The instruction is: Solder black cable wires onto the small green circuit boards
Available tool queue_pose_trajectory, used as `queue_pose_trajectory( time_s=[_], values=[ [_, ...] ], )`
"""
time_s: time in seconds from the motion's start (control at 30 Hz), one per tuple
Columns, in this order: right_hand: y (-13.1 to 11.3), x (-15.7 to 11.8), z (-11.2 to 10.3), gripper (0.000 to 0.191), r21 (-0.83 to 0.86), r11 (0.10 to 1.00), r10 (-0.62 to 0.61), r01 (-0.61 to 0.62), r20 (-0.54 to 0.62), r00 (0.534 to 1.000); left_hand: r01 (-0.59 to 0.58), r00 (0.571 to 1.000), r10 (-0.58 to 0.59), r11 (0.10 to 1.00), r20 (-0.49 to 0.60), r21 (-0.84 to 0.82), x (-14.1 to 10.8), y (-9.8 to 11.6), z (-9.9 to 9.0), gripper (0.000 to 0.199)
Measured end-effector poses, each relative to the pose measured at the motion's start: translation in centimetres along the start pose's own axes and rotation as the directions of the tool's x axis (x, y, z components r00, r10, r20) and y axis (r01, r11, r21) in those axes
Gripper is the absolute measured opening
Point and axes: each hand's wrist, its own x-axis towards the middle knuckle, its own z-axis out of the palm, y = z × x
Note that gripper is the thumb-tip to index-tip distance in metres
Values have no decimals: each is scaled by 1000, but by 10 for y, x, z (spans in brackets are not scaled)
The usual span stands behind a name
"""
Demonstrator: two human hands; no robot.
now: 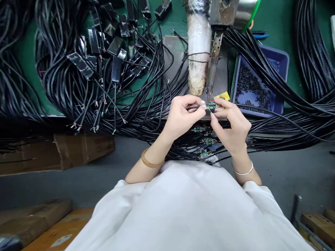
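Note:
Between my fingertips at the table's front edge is a small green circuit board (211, 106). My left hand (184, 114) is closed in a pinch on the end of a black cable (193, 108), right at the board's left side. From the right, my right hand (232, 123) has its thumb and finger closed around a thin pale wire (209, 109) by the board. Just above the board hangs the tip of a soldering iron (210, 86), mounted on a stand. A yellow piece (223, 96) lies behind my right fingers.
A wrapped white tube (199, 58) stands beside the iron. At right, a blue tray (280, 62) holds many small black pieces. Black cable bundles (63, 67) and black boxes (117, 67) cover the left. More wired boards (207, 141) hang below my hands. Cardboard boxes (83, 150) sit under the table.

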Motion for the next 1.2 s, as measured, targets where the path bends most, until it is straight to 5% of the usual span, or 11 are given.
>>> queue_pose_trajectory(
  time_s=[0.6,1.2],
  values=[
    [-3,-3,-6,11,-30,1000,-1,3,92,996,47,993,-54,997,109,58,-2,-1,-4,11],
    [-9,4,-6,12,-131,991,-17,28,88,996,64,995,-66,998,69,29,-1,4,-3,10]
  ],
)
